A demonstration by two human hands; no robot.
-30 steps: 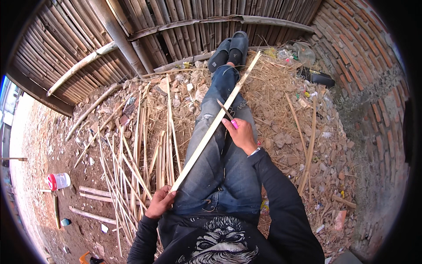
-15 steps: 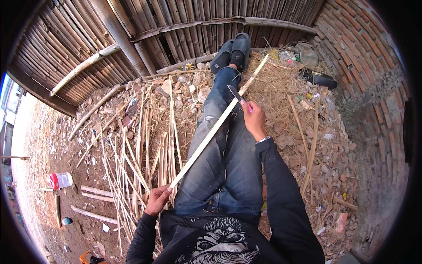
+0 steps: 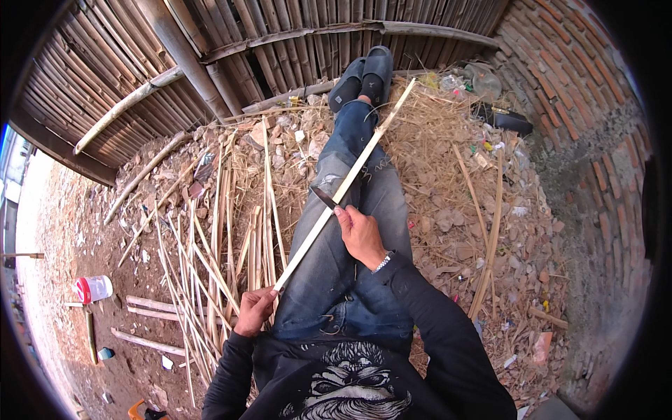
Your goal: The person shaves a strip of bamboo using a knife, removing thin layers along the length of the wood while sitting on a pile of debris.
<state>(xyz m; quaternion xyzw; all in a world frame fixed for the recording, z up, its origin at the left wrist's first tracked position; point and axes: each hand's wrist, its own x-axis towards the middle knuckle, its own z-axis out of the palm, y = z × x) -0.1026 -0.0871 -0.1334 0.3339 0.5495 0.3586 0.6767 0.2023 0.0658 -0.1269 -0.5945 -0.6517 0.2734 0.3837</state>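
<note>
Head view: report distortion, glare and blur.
Head view, edges: black fisheye corners, brick wall bowed along the right; head view, far left: bright ground washed out almost white; head view, centre: knife and bamboo strip clearly readable, without heavy smearing.

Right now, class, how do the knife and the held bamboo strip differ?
The bamboo strip is long and pale; the knife is shorter and dark-bladed. The left grip holds the strip's near end, while the right grip holds the knife. Both are over the jeans.
</note>
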